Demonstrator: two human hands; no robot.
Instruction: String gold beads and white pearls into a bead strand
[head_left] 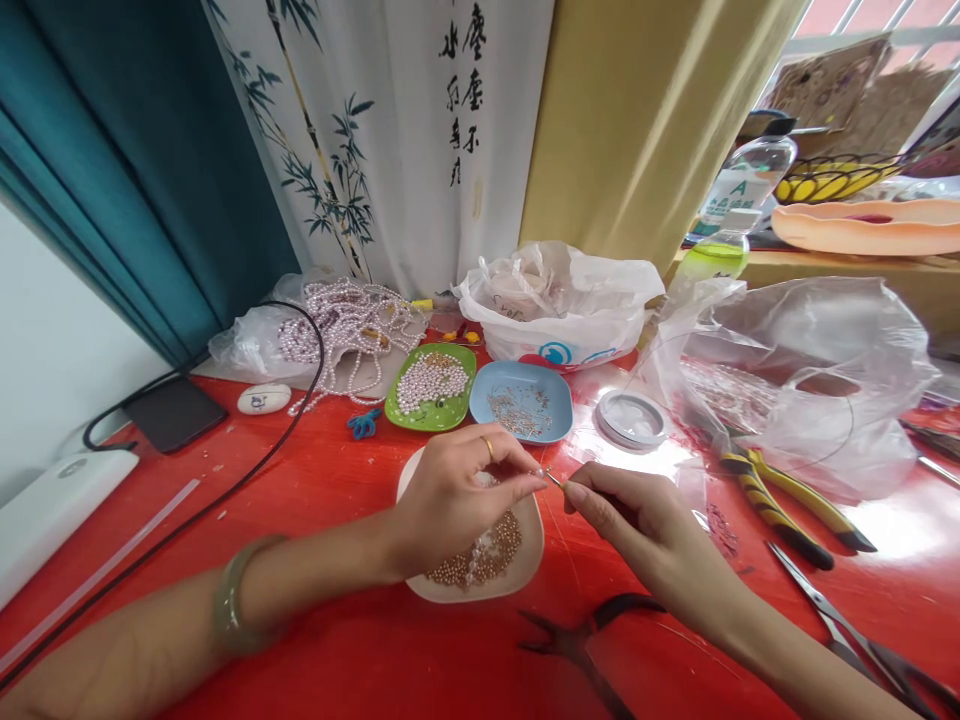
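Observation:
My left hand (454, 495), with a ring and a green bangle, is above the cream dish (532, 560). Its thumb and forefinger pinch what looks like a small pale bead (538, 472). Fingertips closed, my right hand (645, 520) grips a tiny gold-coloured metal piece (553, 479) that meets the bead. Gold beads (499, 545) and some clear ones lie in the dish, partly hidden by my left hand. Below my hands, dark-handled pliers (574, 645) rest with their jaws apart on the red table (337, 640).
Behind my hands stand a green tray (411, 415) of pink beads and a blue tray (555, 425) of small metal parts. Yellow-black pliers (780, 510), scissors (832, 610) and a plastic bag (847, 350) lie right. A black cable (277, 455) crosses the left side near a phone (176, 412).

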